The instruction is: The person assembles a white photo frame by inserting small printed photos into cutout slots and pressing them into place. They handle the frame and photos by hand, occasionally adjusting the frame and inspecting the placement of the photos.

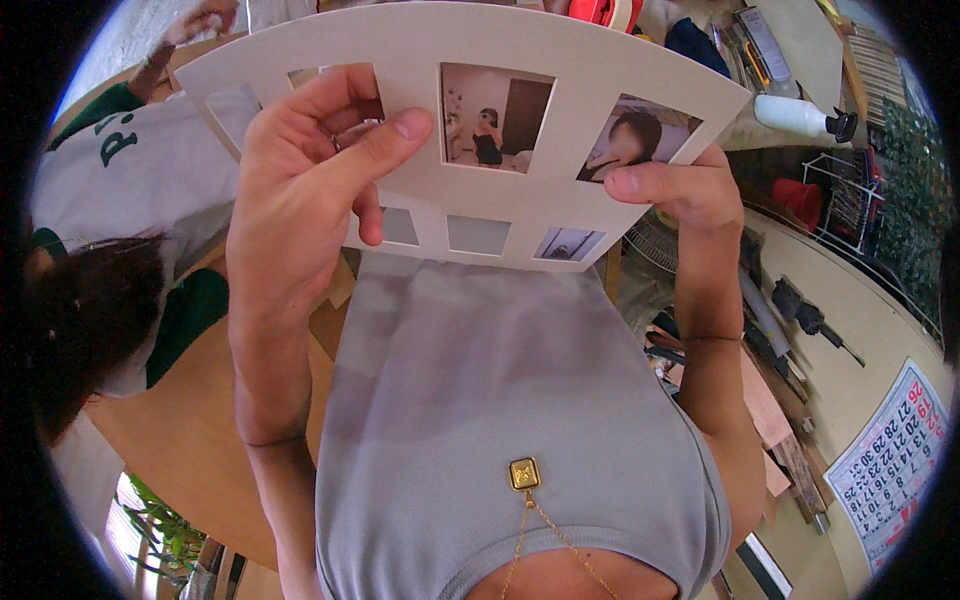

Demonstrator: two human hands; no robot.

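A white photo mat board (410, 50) with several cut-out windows is held up in front of my chest, tilted. My left hand (290, 190) closes on its left part, the thumb on the front and the fingers bent at an upper window. On the right edge, my right hand (690, 190) pinches the board, thumb in front and fingers hidden behind. Between the hands an upper window shows a photo of a standing person (490, 120). Another photo (635, 135) fills the window by my right thumb. A small photo (567, 244) sits low right, beside an unfilled window (478, 234).
At the left another person in a grey and green shirt (150, 150) stands by a wooden table (190, 450). A white bottle (795, 115), a wire rack (840, 190) and wood strips (770, 410) lie to the right. A calendar (890, 465) hangs at lower right.
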